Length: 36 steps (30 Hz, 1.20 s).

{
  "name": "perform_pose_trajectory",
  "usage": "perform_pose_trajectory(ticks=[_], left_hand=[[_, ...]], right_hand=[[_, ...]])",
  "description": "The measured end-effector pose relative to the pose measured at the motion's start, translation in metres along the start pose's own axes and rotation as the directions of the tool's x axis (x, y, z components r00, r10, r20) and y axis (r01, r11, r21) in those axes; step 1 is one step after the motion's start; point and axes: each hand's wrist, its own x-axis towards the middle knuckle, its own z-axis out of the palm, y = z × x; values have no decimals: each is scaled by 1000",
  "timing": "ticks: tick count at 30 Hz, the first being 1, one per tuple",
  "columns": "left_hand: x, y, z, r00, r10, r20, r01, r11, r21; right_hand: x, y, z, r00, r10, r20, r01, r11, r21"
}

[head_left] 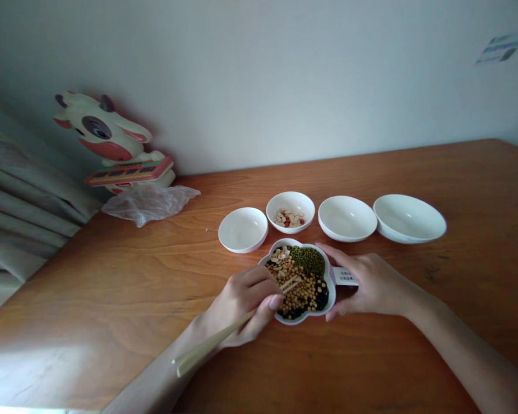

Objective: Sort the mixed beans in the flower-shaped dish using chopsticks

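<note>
My left hand [248,299] is closed round a pair of light wooden chopsticks [218,339]. Their tips rest among yellow soybeans [290,266] in a flower-shaped tray [300,319] with a pale rim. Green mung beans [311,260] fill the tray's far right lobe, pale peanut pieces [280,253] lie at its far left, and dark beans or seeds [322,298] show along the near side. From the right, my right hand [373,284] grips the tray, fingers against its edge. A white label with print [345,276] sticks out beside that palm.
Behind the tray stand a white bowl [243,230], a bowl holding peanut pieces [290,198], another white bowl [347,218] and a larger one [410,218]. A cow-shaped toy keyboard [112,138] and a clear plastic bag [151,204] are at the back left, near a curtain [21,213].
</note>
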Motion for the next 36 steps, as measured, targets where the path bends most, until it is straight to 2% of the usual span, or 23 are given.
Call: perform_pose_trajectory(ticks=[11, 25, 28, 32, 36], left_hand=[[-2, -4, 2, 995, 66, -69, -60, 995, 77], [-6, -13, 0, 983, 86, -161, -78, 995, 60], [-7, -13, -1, 986, 73, -152, -64, 996, 64], [-5, -9, 0, 990, 35, -139, -37, 999, -12], [-3, -3, 1, 992, -56, -116, 44, 994, -98]], right_hand=[[-1, 1, 0, 1000, 18, 18, -18, 1000, -5], [0, 3, 2, 1000, -11, -16, 11, 1000, -1], [0, 3, 2, 1000, -9, -14, 9, 1000, 3], [0, 2, 1, 1000, 1, 1, -1, 1000, 11], [1, 1, 0, 1000, 7, 2, -7, 1000, 28]])
